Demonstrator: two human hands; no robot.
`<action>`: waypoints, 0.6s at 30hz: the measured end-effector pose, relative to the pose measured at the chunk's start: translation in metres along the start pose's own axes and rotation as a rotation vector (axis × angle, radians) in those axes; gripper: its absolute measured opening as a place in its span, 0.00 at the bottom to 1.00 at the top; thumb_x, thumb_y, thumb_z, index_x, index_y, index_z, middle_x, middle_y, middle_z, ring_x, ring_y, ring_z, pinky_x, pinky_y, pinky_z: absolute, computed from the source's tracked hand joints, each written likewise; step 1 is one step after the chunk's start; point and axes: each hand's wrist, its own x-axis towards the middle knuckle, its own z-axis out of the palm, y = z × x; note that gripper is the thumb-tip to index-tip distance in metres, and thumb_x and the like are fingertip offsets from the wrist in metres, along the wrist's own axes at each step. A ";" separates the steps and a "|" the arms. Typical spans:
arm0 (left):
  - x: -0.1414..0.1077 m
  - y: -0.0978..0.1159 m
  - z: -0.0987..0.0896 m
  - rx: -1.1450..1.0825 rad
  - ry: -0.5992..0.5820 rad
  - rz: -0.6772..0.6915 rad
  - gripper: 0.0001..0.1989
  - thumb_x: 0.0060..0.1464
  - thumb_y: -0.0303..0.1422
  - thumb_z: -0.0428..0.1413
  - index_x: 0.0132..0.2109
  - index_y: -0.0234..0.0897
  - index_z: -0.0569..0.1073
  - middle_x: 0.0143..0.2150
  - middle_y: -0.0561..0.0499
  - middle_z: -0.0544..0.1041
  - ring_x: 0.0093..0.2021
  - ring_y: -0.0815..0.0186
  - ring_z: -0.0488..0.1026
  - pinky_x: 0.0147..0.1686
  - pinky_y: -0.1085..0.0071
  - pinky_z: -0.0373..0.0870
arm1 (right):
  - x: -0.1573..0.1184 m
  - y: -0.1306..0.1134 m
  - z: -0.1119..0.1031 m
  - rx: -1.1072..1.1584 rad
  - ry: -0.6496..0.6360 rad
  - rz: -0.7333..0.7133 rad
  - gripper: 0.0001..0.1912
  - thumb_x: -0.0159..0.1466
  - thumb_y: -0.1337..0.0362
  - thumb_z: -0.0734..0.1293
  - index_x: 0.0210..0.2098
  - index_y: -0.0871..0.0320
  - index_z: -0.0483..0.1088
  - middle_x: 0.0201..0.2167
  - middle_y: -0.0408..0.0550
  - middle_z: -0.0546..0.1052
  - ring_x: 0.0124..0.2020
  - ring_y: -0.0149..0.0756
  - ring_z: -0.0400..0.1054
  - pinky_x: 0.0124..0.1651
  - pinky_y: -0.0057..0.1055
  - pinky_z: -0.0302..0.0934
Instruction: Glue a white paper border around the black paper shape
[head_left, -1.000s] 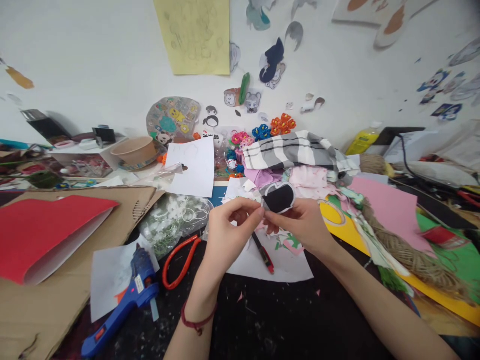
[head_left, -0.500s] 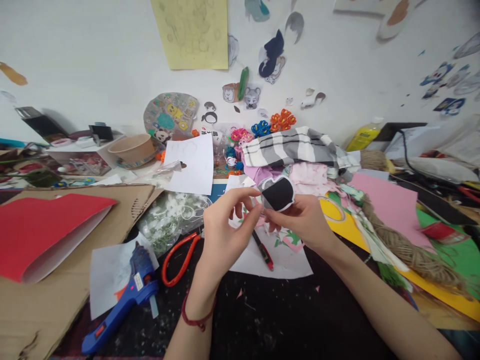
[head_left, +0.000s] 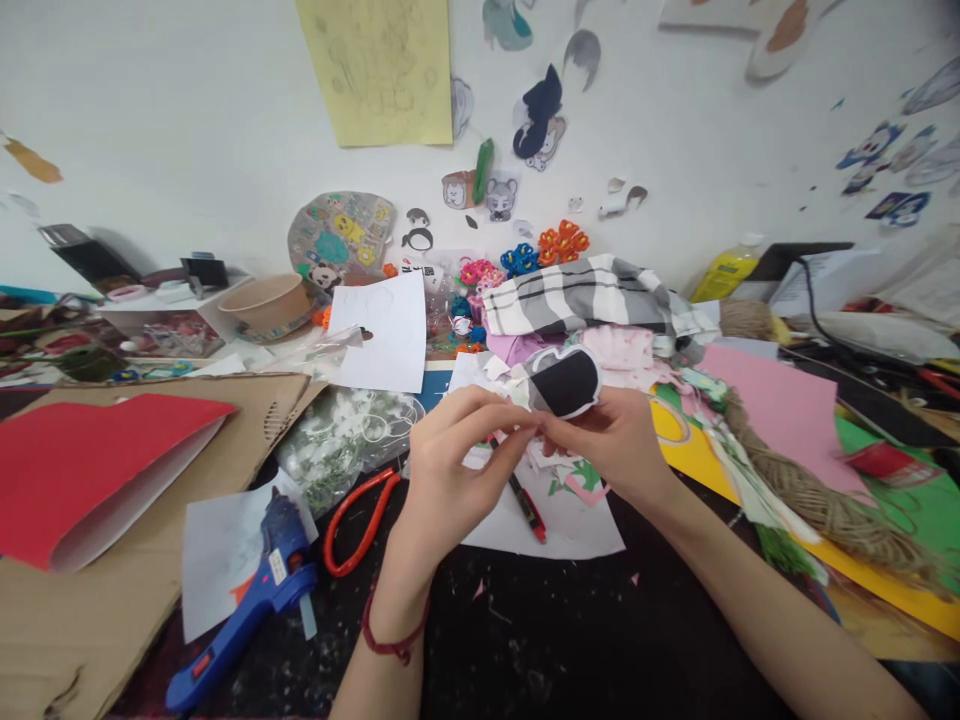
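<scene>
A small paper cutout [head_left: 566, 385], black and grey with a white border, is held up in front of me. My right hand [head_left: 621, 440] grips its lower right side between thumb and fingers. At the cutout's lower left edge, my left hand [head_left: 471, 460] has thumb and fingertips pinched together, close against the right fingertips. The exact spot that the left fingers pinch is partly hidden. Beneath both hands lies a white sheet [head_left: 577, 530] with a red and black pen [head_left: 529, 508] and green and pink paper scraps on it.
A blue glue gun [head_left: 251, 590] lies on paper at the left, beside orange-handled scissors [head_left: 360, 525]. Cardboard [head_left: 202, 455] with red paper [head_left: 97, 465] covers the far left. At the right are twine [head_left: 810, 485] and coloured sheets. Checked cloth [head_left: 577, 295] lies by the wall.
The cutout has shifted slightly right and tilted. My left fingertips have closed in toward the right hand at its lower edge.
</scene>
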 end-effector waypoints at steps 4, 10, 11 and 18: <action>0.000 0.002 -0.001 0.021 0.087 -0.029 0.05 0.58 0.24 0.59 0.38 0.39 0.76 0.32 0.53 0.76 0.31 0.69 0.69 0.32 0.70 0.68 | 0.000 -0.001 0.000 -0.052 0.030 -0.017 0.08 0.57 0.61 0.75 0.25 0.57 0.77 0.17 0.41 0.77 0.17 0.30 0.71 0.20 0.25 0.66; 0.002 0.005 -0.004 0.041 0.039 -0.040 0.09 0.60 0.25 0.57 0.47 0.40 0.76 0.31 0.53 0.74 0.30 0.69 0.67 0.33 0.70 0.67 | -0.003 0.000 0.001 -0.042 0.025 -0.039 0.05 0.57 0.63 0.75 0.29 0.57 0.78 0.19 0.42 0.78 0.19 0.32 0.72 0.23 0.27 0.69; 0.002 0.006 -0.005 0.033 0.001 -0.028 0.09 0.60 0.25 0.57 0.46 0.40 0.77 0.33 0.53 0.75 0.31 0.69 0.68 0.33 0.71 0.68 | -0.003 0.000 0.001 -0.025 0.017 -0.041 0.04 0.57 0.63 0.75 0.29 0.57 0.79 0.20 0.41 0.78 0.19 0.31 0.72 0.23 0.27 0.70; -0.003 0.019 -0.012 0.144 -0.128 0.004 0.10 0.62 0.25 0.55 0.47 0.41 0.77 0.37 0.49 0.77 0.38 0.64 0.73 0.37 0.68 0.68 | -0.003 -0.002 0.000 -0.018 -0.003 -0.091 0.05 0.56 0.63 0.76 0.27 0.57 0.78 0.21 0.42 0.79 0.19 0.31 0.73 0.23 0.26 0.69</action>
